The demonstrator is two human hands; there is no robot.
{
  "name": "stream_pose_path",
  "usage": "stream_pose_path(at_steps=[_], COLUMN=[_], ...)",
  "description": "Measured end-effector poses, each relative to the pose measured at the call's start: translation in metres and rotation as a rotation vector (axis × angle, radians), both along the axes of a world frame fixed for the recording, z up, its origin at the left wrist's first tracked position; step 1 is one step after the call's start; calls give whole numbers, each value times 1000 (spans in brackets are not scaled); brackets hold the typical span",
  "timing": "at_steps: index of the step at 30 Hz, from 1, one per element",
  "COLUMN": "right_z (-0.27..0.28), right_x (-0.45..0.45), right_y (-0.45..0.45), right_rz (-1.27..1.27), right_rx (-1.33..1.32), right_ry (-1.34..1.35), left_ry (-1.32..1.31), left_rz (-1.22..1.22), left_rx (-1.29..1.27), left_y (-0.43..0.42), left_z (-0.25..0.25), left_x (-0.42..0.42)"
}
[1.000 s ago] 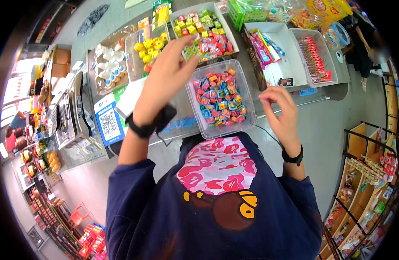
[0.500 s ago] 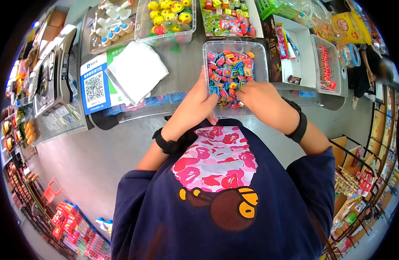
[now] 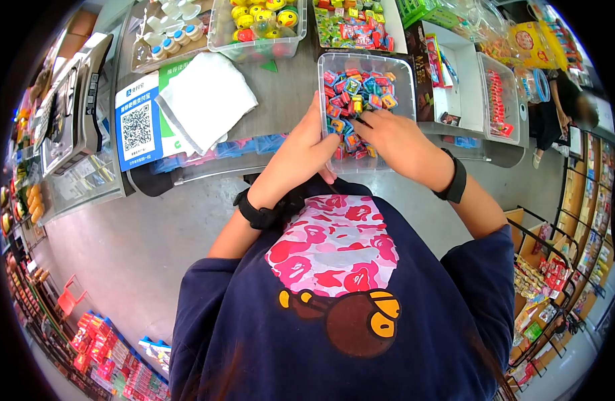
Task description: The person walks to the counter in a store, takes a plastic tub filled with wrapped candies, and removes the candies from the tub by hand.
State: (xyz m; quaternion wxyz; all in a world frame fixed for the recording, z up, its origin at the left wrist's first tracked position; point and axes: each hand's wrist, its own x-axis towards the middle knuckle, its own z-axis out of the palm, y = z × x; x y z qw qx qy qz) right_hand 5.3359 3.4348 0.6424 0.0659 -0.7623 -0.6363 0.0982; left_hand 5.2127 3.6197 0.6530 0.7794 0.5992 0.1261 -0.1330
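Observation:
A clear plastic tub (image 3: 402,75) of small wrapped candies (image 3: 353,90) stands at the counter's front edge. My left hand (image 3: 306,148) grips the tub's left side, its thumb on the near left part and its fingers partly hidden behind the wall. My right hand (image 3: 400,142) reaches into the tub from the right, its fingertips bent down among the candies. Whether those fingertips hold a candy is hidden.
White cloth (image 3: 206,101) lies over a QR code sign (image 3: 138,127) on the left. Behind are a tub of yellow balls (image 3: 261,48) and a box of candies (image 3: 356,48). On the right stand a white box (image 3: 462,100) and a tub of red sweets (image 3: 513,134). A person (image 3: 555,110) stands at far right.
Both hands came down from above and beside the tub; the left took hold of its side and the right went in among the candies. Since the middle frame, the candies have shifted.

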Motion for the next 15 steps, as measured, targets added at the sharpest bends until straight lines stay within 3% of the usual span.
stream_pose_path(at_steps=[5, 7, 15], right_z=[-5, 4, 7], right_x=[18, 26, 42], right_y=[13, 22, 39], right_rz=[22, 51, 102], right_rx=[-183, -376, -715], right_ry=[225, 398, 558], left_ry=[-30, -32, -21], left_rz=[25, 35, 27], left_rx=[-14, -16, -24], left_y=[-1, -1, 0], left_z=[-1, -1, 4], left_x=[1, 1, 3])
